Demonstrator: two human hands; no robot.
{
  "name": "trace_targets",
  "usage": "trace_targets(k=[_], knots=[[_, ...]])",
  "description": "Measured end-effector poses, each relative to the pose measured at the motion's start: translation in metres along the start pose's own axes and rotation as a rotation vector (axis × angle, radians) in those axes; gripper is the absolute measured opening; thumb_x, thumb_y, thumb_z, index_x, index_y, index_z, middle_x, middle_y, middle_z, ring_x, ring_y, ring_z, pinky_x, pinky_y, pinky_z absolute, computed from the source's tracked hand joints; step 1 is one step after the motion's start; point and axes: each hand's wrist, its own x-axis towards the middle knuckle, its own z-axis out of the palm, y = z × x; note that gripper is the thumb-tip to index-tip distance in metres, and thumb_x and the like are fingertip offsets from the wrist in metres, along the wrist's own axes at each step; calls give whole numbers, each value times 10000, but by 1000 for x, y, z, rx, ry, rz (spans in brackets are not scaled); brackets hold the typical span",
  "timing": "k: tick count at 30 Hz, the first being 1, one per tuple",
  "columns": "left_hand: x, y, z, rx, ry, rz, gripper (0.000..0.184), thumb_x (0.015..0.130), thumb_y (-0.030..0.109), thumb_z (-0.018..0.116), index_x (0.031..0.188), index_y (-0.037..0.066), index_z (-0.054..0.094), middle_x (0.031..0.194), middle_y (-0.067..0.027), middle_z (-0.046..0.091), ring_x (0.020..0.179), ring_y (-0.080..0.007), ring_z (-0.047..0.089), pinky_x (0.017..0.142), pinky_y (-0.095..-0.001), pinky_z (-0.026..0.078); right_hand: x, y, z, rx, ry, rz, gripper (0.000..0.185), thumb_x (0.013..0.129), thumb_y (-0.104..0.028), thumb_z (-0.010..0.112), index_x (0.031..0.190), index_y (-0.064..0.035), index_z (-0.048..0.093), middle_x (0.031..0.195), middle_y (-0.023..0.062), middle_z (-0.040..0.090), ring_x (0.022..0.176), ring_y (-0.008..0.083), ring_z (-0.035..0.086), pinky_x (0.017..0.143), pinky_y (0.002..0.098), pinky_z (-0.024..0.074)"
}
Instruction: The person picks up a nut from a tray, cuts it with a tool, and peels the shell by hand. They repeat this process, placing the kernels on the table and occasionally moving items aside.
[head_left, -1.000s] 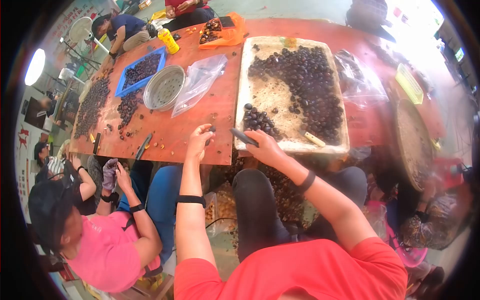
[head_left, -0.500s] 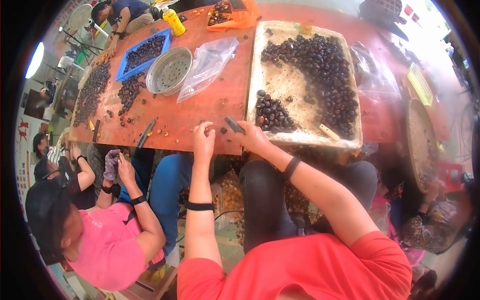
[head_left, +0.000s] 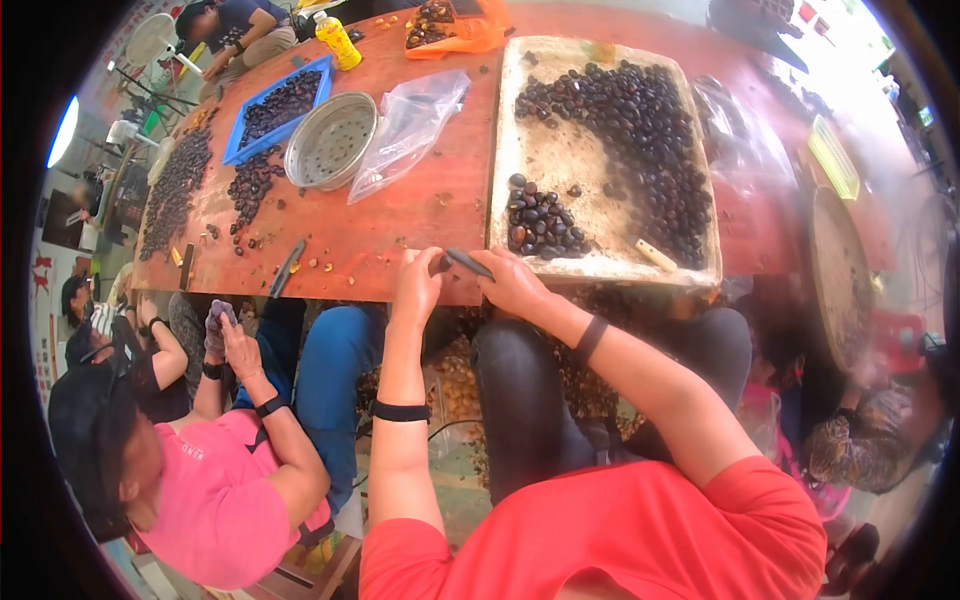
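Observation:
My left hand (head_left: 415,287) is closed at the table's front edge, its fingertips around a small dark brown nut (head_left: 440,264), which looks like a chestnut. Facing it, my right hand (head_left: 516,283) grips a dark grey knife (head_left: 467,262) that points left, its tip at or very near the nut. Just beyond my right hand lies the shallow cream tray (head_left: 612,150). Dark glossy nuts (head_left: 650,130) cover its back and right side, with a smaller pile (head_left: 543,222) at its front left. A cream-handled knife (head_left: 656,255) rests near the tray's front right.
On the red table (head_left: 400,225) stand a metal colander (head_left: 290,165), a blue tray (head_left: 236,148) of nuts and a yellow bottle (head_left: 338,42). A clear plastic bag (head_left: 405,125) and another dark knife (head_left: 287,268) lie there. A person in pink (head_left: 215,490) works at my left.
My hands have come together. The small dark nut, before apart from my left fingers, is now at their tips, and the knife has moved close to it.

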Motion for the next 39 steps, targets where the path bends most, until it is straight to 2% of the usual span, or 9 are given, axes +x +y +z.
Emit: trace_targets(k=[14, 19, 22, 26, 29, 31, 38, 39], knots=[[2, -1, 0, 7, 49, 126, 356, 753, -67, 659, 1075, 84, 687, 984, -149, 595, 952, -329, 603, 854, -394, 495, -6, 5, 1, -67, -40, 15, 331, 858, -106, 587, 1185, -78, 623, 1033, 229, 602, 1018, 442, 588, 876, 484, 491], [9, 4, -9, 32, -44, 101, 372, 750, -70, 653, 1087, 82, 687, 999, -157, 616, 981, -332, 612, 866, -392, 497, -4, -5, -1, -158, -60, -35, 332, 848, -130, 631, 1174, -73, 602, 1038, 229, 596, 971, 441, 614, 831, 501, 511], [9, 6, -8, 2, -6, 21, 356, 748, -57, 666, 1080, 71, 683, 1021, -160, 627, 1001, -333, 618, 885, -391, 497, -4, -2, -2, -192, -56, -50, 307, 848, -117, 626, 1150, -65, 596, 1025, 234, 590, 944, 441, 625, 790, 504, 524], [9, 0, -3, -9, -15, 23, 352, 742, -45, 682, 1078, 61, 677, 1034, -166, 633, 1003, -334, 622, 890, -390, 501, -6, 5, -3, -212, -38, -64, 289, 846, -117, 629, 1128, -65, 598, 1000, 229, 588, 924, 438, 630, 768, 502, 527], [11, 4, -8, -5, -7, 50, 346, 735, -42, 698, 1064, 60, 680, 1018, -163, 635, 986, -332, 623, 860, -394, 506, -4, 2, -3, -233, -35, -95, 286, 855, -166, 648, 1118, -65, 598, 991, 220, 589, 906, 439, 632, 760, 503, 529], [14, 7, -9, 25, -26, 47, 330, 727, -43, 706, 1040, 61, 688, 992, -155, 634, 966, -330, 621, 842, -399, 505, -3, -5, -4, -207, -63, -54, 352, 839, -57, 578, 1189, -82, 599, 1005, 203, 590, 951, 420, 602, 804, 484, 503], [19, 3, -9, 35, -66, 23, 310, 715, -34, 719, 1005, 73, 710, 980, -151, 635, 941, -326, 618, 844, -398, 501, -2, -6, 0, -221, -57, -84, 352, 829, -44, 590, 1180, -66, 599, 1003, 206, 585, 917, 426, 609, 779, 480, 514], [20, 1, -9, 38, -61, 32, 305, 714, -17, 725, 1005, 74, 714, 979, -149, 636, 944, -323, 618, 846, -397, 502, -4, -5, 0, -227, -47, -86, 289, 854, -126, 620, 1134, -60, 601, 991, 210, 588, 879, 433, 625, 747, 488, 525]])
